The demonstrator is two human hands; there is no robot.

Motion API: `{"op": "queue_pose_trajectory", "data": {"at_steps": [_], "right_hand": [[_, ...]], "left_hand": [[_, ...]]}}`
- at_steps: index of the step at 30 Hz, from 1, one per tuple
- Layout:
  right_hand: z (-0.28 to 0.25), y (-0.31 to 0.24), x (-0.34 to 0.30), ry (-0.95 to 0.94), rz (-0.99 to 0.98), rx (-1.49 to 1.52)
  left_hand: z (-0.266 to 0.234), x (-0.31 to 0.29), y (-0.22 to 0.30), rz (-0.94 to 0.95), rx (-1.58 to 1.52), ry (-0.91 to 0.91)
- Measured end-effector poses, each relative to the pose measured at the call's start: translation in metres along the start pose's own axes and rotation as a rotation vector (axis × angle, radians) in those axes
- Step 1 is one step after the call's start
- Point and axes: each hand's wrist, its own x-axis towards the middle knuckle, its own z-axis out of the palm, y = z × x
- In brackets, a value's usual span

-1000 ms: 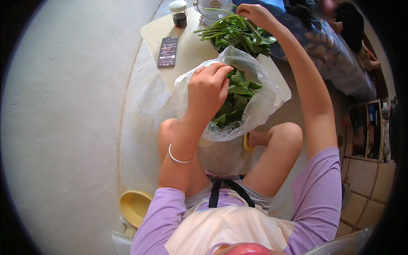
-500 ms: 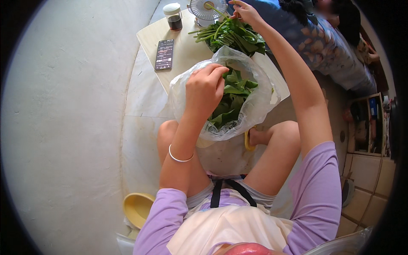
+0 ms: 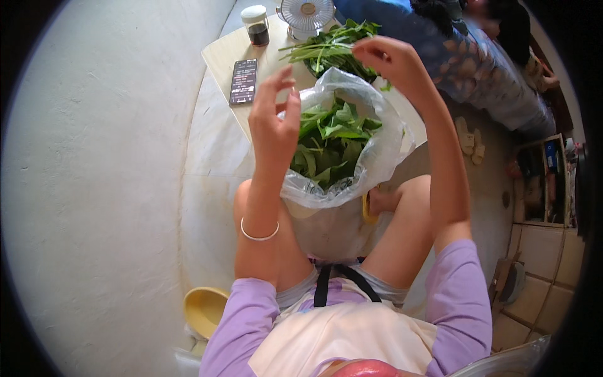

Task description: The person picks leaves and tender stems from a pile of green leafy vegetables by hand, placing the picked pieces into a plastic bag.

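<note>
My left hand (image 3: pixel 276 119) is raised over the left rim of a clear plastic bag (image 3: pixel 383 157), its fingers apart with nothing visible in them. The bag gapes wide and holds loose green leaves (image 3: pixel 333 147). To the right and farther off, my right hand (image 3: pixel 392 60) has its fingers pinched on a leafy green stem (image 3: pixel 336 48), a pale stalk pointing left from the fingertips. A small leaf shows just under this hand. Behind the bag lies a bunch of leafy greens (image 3: pixel 323 61) on the table, partly covered by my right hand.
On the pale table (image 3: pixel 220 53) are a phone (image 3: pixel 243 81), a lidded jar of dark liquid (image 3: pixel 256 26) and a small fan (image 3: pixel 306 14). A yellow basin (image 3: pixel 204 311) sits on the floor at left. Slippers (image 3: pixel 470 141) lie right, by a bed with a floral cover (image 3: pixel 477 69).
My right hand has come down and nearer from beside the fan to the right of the greens. My left hand has moved left from above the leaves and its fingers have spread.
</note>
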Motion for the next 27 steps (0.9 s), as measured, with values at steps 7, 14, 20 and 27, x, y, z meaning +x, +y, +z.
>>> {"op": "queue_pose_trajectory", "data": {"at_steps": [7, 14, 20, 27], "right_hand": [[0.005, -0.043, -0.076, 0.166, -0.211, -0.301], [0.003, -0.038, -0.079, 0.195, -0.281, -0.298], [0.006, -0.033, -0.083, 0.134, -0.257, -0.267], [0.011, -0.037, -0.087, 0.121, -0.373, -0.407]], "left_hand": [[-0.012, -0.001, -0.005, -0.341, -0.344, -0.370], [-0.009, -0.004, 0.009, -0.555, -0.363, -0.653], [-0.007, -0.004, 0.008, -0.615, -0.296, -0.755], [0.005, -0.013, 0.004, -0.528, -0.100, -0.573]]}}
